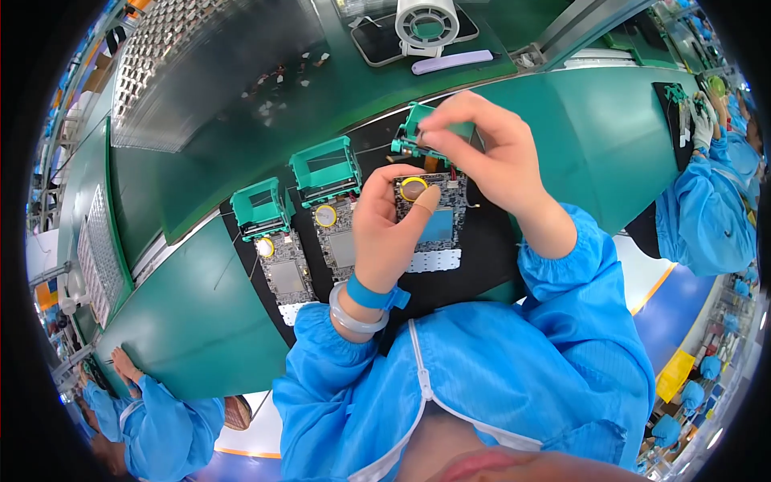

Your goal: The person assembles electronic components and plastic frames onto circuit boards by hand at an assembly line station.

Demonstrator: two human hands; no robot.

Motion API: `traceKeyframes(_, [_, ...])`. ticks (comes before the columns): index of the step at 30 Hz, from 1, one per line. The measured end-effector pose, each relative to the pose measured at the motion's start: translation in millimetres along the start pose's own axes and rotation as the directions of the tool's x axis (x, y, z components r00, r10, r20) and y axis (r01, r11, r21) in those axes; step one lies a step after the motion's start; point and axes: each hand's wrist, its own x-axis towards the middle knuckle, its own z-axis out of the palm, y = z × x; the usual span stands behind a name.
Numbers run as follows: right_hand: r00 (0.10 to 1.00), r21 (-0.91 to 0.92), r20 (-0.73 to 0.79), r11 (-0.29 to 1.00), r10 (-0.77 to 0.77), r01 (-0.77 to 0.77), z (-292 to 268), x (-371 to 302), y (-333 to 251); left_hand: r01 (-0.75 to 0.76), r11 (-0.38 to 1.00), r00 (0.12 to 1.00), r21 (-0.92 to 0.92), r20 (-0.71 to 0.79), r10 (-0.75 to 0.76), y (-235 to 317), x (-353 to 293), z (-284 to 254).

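My left hand (382, 234) grips a circuit board (454, 199) by its left side, the thumb lying beside a yellow-rimmed round cell (414, 189). A finger cover is on that thumb. Just beyond the board, my right hand (502, 157) pinches a green plastic frame (408, 128) between thumb and forefinger; the fingertips hide part of it. Thin wires and an orange-brown strip show between frame and board. To the left lie two similar sets: a board (341, 249) with its green frame (325, 171), and another board (284, 273) with its frame (259, 207).
A black mat (494, 257) lies under the boards on the green bench (594, 145). At the back are a white fan (427, 24), a phone (377, 42) and a lilac-handled tool (452, 62). A metal grid tray (157, 72) stands left. Co-workers sit at both sides.
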Motion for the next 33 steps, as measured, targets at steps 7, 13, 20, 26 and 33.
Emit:
traceKeyframes(7, [0.989, -0.082, 0.127, 0.993, -0.078, 0.088, -7, -8, -10, -0.058, 0.997, 0.998, 0.056, -0.029, 0.060, 4, -6, 0])
traceKeyframes(13, [0.960, -0.200, 0.218, 0.954, -0.178, 0.222, -8, -6, -13, -0.058, 0.998, 0.998, 0.039, -0.031, 0.059, 7, -9, 1])
traceKeyframes(20, [0.967, -0.223, 0.222, 0.958, -0.128, 0.179, -9, -5, -15, -0.070, 0.996, 0.997, 0.062, -0.032, 0.072, 9, -9, 2])
traceKeyframes(26, [0.969, -0.227, 0.220, 0.960, -0.112, 0.163, -10, -5, -17, -0.097, 0.995, 0.995, 0.037, -0.018, 0.097, 9, -9, 3])
traceKeyframes(33, [0.973, -0.226, 0.215, 0.964, -0.090, 0.139, -11, -6, -19, -0.088, 0.994, 0.996, 0.059, -0.007, 0.088, 11, -10, 6])
